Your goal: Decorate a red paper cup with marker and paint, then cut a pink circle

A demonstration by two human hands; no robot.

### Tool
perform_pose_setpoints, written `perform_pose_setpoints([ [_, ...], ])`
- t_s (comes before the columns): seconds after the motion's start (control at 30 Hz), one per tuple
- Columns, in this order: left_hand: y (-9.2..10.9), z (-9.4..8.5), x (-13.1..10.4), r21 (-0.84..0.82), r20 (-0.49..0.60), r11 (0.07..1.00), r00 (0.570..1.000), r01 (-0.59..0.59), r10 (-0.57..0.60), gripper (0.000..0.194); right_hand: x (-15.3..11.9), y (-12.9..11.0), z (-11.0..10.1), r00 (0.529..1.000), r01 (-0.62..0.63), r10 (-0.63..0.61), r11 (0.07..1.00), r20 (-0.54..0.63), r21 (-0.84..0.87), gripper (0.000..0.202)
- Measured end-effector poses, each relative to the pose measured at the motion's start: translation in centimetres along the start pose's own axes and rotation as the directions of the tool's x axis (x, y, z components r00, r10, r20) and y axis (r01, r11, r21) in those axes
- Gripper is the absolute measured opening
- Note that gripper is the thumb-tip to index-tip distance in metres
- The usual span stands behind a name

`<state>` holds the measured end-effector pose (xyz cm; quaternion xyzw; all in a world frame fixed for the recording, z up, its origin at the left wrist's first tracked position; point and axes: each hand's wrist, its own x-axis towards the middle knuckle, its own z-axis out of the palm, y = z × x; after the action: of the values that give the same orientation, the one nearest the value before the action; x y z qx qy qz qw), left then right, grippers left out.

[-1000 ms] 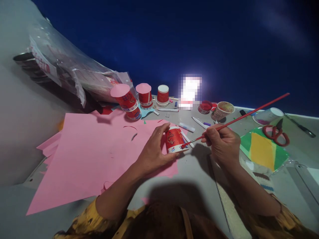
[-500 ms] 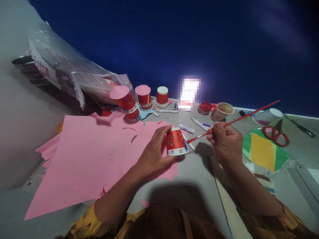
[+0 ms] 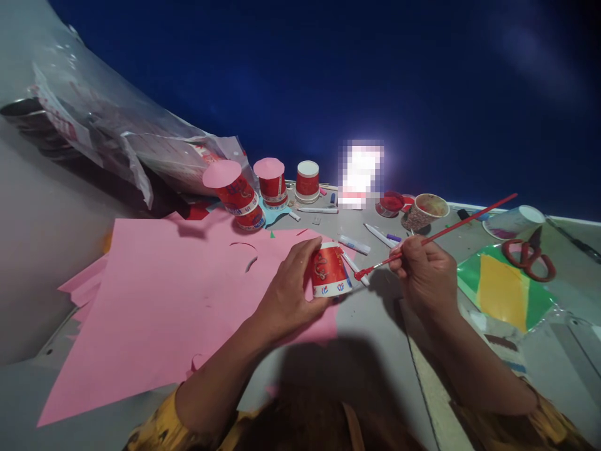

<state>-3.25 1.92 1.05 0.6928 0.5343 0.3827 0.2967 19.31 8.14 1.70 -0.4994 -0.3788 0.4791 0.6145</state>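
Note:
My left hand (image 3: pixel 293 285) is wrapped round a small red paper cup (image 3: pixel 330 269), held upside down, with blue and red marks on its white band. In a pinch grip, my right hand (image 3: pixel 425 272) holds a red-handled paintbrush (image 3: pixel 469 220). The brush's red-wet tip lies just right of the cup, a small gap apart from it. Beneath my left hand spreads a large pink paper sheet (image 3: pixel 173 307). Past my right hand stand a stained paper cup (image 3: pixel 417 216) and an open jar of red paint (image 3: pixel 389 203).
Red cups topped with pink paper discs (image 3: pixel 270 168) and a plain-topped red cup (image 3: pixel 307 181) stand at the back. Several markers (image 3: pixel 354 244) lie mid-table. Red-handled scissors (image 3: pixel 528 260) rest on green and yellow paper (image 3: pixel 502 291) at right. A plastic bag (image 3: pixel 154 144) lies at left.
The brush tip has moved off the cup's right side, slightly right and down. My left hand still holds the cup, tilted a little differently. The whole view has shifted slightly.

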Motion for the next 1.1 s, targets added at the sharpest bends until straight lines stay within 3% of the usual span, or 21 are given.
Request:
perform_pose_setpoints([
  [0.27,0.0,-0.1,0.2,-0.005,-0.01,0.999,0.999,0.034,-0.034,0.079,-0.1,0.7,-0.3,0.999,0.03,-0.026,0.992,0.038,-0.121,0.055],
  [0.43,-0.1,-0.1,0.2,-0.001,-0.004,0.999,0.999,0.053,-0.053,0.079,0.0,0.8,-0.4,0.999,0.031,-0.029,0.993,0.022,-0.111,0.055],
  [0.8,-0.1,0.1,0.2,0.032,0.002,0.998,0.999,0.053,-0.053,0.08,-0.7,1.1,-0.7,0.99,0.098,-0.077,0.978,0.121,-0.184,0.046],
  [1.1,-0.2,0.0,0.1,0.072,0.02,0.997,1.0,0.008,-0.009,0.078,-0.5,1.1,-0.5,0.993,0.081,-0.067,0.985,0.093,-0.154,0.05],
])
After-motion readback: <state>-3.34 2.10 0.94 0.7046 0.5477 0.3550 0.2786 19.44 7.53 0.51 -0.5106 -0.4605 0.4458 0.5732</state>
